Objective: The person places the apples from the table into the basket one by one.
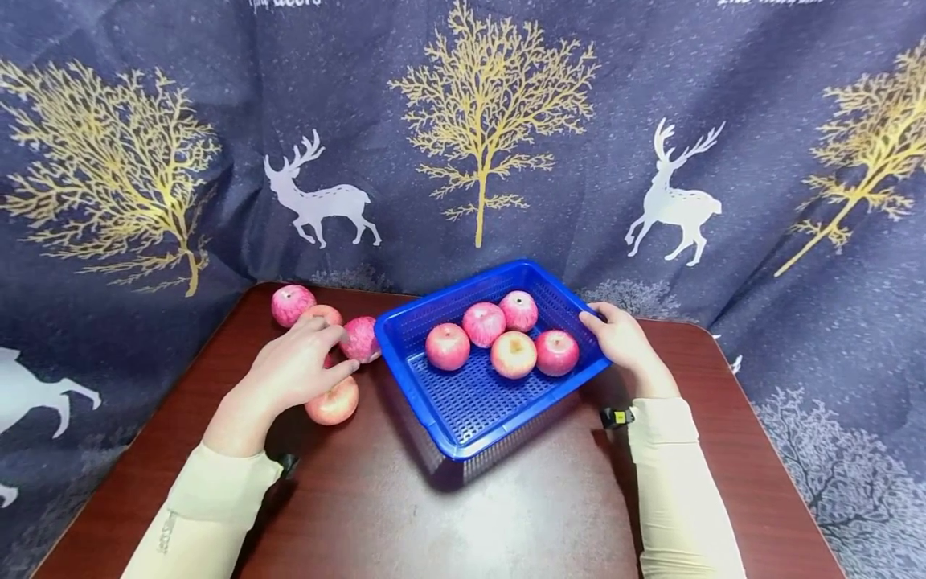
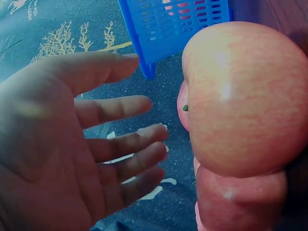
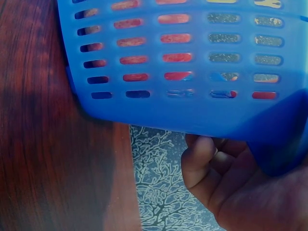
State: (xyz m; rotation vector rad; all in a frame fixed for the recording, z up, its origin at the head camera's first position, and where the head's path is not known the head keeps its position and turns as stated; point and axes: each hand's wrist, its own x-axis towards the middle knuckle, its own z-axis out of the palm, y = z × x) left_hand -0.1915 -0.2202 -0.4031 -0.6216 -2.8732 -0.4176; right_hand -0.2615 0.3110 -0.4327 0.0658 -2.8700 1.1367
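My left hand (image 1: 297,366) hovers over a cluster of loose apples at the left of the table, its fingers loosely extended. In the left wrist view, a yellowish-red apple (image 2: 250,96) is close in front of the fingertips, with a gap between. Among the others are a pink apple (image 1: 292,305) at the back and a red apple (image 1: 361,339) beside the basket; one more is mostly hidden under the hand. My right hand (image 1: 620,342) grips the right rim of a blue plastic basket (image 1: 473,410), thumb on top and fingers below. Several apples (image 1: 484,324) lie inside the basket.
The brown wooden table (image 1: 535,515) carries the basket and the loose apples. Right behind it hangs a dark blue cloth (image 1: 427,201) printed with trees and deer. The basket stands at an angle near the back edge.
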